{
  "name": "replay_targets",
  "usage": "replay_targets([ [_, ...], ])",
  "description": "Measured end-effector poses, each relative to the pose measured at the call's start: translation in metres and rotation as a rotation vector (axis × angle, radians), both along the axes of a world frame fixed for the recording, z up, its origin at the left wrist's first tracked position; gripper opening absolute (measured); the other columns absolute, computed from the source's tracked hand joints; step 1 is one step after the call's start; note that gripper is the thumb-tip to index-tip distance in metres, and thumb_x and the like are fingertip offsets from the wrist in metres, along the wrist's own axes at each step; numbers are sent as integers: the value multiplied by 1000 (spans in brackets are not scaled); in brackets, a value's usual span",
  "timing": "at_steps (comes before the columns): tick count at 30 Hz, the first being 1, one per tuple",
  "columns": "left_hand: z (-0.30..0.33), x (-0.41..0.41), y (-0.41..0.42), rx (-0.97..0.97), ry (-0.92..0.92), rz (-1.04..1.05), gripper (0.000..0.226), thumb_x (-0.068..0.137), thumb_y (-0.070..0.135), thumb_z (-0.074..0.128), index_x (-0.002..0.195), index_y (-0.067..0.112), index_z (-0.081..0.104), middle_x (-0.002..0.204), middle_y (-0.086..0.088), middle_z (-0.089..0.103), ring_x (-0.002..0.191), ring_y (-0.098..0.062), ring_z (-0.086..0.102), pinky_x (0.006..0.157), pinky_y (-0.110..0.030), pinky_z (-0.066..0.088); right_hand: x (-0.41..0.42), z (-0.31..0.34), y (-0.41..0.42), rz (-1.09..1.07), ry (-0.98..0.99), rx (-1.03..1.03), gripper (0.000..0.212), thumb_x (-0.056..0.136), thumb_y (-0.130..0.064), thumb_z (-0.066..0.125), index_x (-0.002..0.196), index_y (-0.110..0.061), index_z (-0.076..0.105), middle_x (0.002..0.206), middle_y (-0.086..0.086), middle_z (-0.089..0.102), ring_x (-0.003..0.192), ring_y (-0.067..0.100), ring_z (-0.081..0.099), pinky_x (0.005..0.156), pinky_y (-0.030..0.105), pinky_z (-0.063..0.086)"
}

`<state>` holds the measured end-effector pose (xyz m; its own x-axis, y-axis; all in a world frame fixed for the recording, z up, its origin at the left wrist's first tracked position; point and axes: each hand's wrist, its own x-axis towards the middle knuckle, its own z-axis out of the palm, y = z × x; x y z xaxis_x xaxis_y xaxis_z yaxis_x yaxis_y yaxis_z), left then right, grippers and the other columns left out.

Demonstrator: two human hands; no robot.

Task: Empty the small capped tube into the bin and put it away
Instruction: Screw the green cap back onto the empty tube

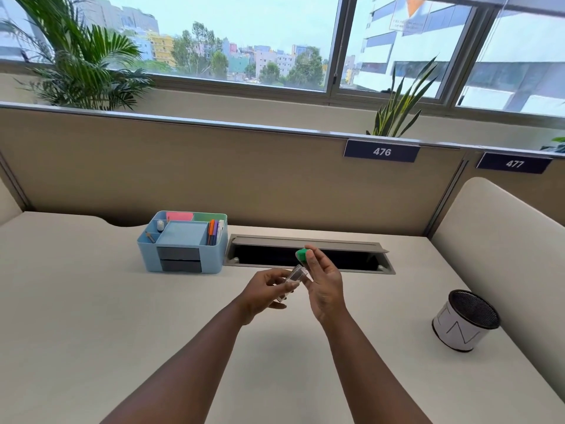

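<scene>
A small clear tube [294, 278] is held tilted above the middle of the desk, its open end pointing up and right. My left hand [263, 293] grips its lower part. My right hand [324, 283] holds the green cap [302, 254] between thumb and fingertips, just above the tube's mouth and apart from it. What is inside the tube cannot be made out. The bin [466, 320], a small round white container with a black mesh lining, stands on the desk at the right, well away from both hands.
A blue desk organizer [183, 243] with pens, sticky notes and two grey drawers stands behind the hands to the left. An open cable slot [308, 255] runs along the desk behind the hands. A beige partition backs the desk; a cushioned divider rises at the right.
</scene>
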<state>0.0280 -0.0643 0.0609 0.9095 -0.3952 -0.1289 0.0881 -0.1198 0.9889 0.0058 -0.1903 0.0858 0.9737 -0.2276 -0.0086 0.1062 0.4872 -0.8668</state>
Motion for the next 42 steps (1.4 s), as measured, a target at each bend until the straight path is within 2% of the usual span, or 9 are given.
replay_targets([
  [6, 1, 0, -1, -70, 6, 48, 14, 84, 24, 60, 96, 31, 61, 86, -2, 62, 81, -14, 59, 54, -18, 55, -2, -3, 1, -3, -52, 23, 12, 87, -4, 53, 82, -13, 60, 79, 3, 70, 80, 17, 64, 76, 31, 51],
  [9, 4, 2, 1, -65, 0, 44, 23, 86, 23, 58, 109, 18, 60, 84, -3, 61, 78, -14, 59, 58, -20, 57, -2, -5, -2, 22, -42, -75, 10, 87, -5, 54, 91, -11, 60, 90, 12, 64, 85, 22, 61, 83, 34, 50],
  [11, 7, 3, 4, -68, 10, 37, 27, 87, 21, 57, 113, 14, 58, 83, -5, 60, 75, -14, 61, 57, -20, 58, -1, -6, -7, 68, -12, -224, 19, 89, -7, 53, 106, -8, 61, 100, 13, 63, 92, 21, 60, 88, 37, 48],
  [16, 14, 2, 11, -26, 19, -28, 17, 86, 18, 58, 103, 17, 62, 79, -5, 57, 60, -12, 55, 49, -20, 56, 0, 2, -24, 245, 1, -529, 28, 89, -5, 52, 116, -3, 59, 105, 9, 64, 87, 8, 61, 72, 16, 54],
  [22, 19, 3, 9, 123, -115, -25, 30, 81, 16, 65, 110, 9, 63, 72, -1, 51, 54, -11, 48, 42, -15, 50, 1, 8, -35, 242, 40, -690, 26, 84, -5, 60, 109, 3, 63, 97, 14, 64, 79, 14, 62, 67, 13, 56],
  [29, 15, -1, 3, 148, -154, -7, 25, 78, 16, 68, 101, 5, 66, 84, -3, 50, 58, -14, 52, 45, -19, 53, -2, 2, -36, 178, 104, -670, 24, 81, -9, 65, 101, 3, 67, 85, 13, 68, 69, 11, 65, 59, 14, 57],
  [35, 11, -1, 2, 164, -191, 77, 37, 73, 9, 72, 109, 4, 62, 92, -6, 55, 75, -16, 60, 55, -21, 56, -3, 3, -35, 205, 154, -617, 20, 80, -13, 67, 93, 2, 68, 79, 11, 66, 67, 13, 63, 56, 16, 56],
  [38, 11, 0, 4, 154, -199, 102, 39, 73, 8, 73, 110, 4, 61, 91, -7, 56, 73, -14, 60, 58, -23, 56, -2, 4, -30, 213, 152, -605, 20, 80, -13, 67, 91, 3, 66, 79, 12, 65, 66, 14, 62, 53, 17, 56],
  [42, 14, 0, 14, 127, -112, -42, 27, 80, 15, 65, 106, 7, 66, 80, -1, 57, 60, -12, 54, 48, -18, 54, -1, 7, -30, 286, 99, -624, 24, 80, -1, 64, 102, 8, 63, 87, 14, 65, 71, 14, 64, 63, 15, 58],
])
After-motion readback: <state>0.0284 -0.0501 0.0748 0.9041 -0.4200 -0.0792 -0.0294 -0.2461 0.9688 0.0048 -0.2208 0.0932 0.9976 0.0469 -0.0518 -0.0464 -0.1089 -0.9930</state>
